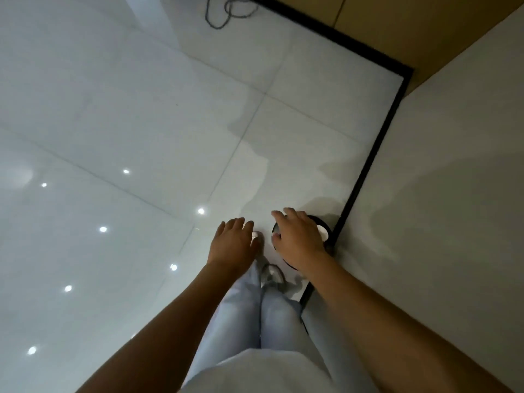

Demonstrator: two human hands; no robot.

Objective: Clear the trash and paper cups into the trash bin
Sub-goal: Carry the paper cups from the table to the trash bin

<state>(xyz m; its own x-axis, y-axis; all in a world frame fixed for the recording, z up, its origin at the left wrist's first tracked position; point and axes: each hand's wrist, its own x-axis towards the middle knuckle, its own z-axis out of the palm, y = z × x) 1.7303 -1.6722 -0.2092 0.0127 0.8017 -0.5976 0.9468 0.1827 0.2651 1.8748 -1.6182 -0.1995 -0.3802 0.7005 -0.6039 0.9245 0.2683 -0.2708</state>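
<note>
Both forearms are bare, no sleeves showing. The person wears pale blue jeans [255, 316], a white top [255, 373] and grey shoes [273, 275].

Both hands reach down with relaxed fingers: the right hand [299, 239] over the black trash bin [326, 242] by the wall's black baseboard [368, 163], the left hand [234, 242] beside it above the glossy tile floor [127, 123].

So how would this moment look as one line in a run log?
stage: at trash bin | right hand: open, over bin | left hand: open, beside bin, holds nothing visible | bin: by wall, white item inside
</note>
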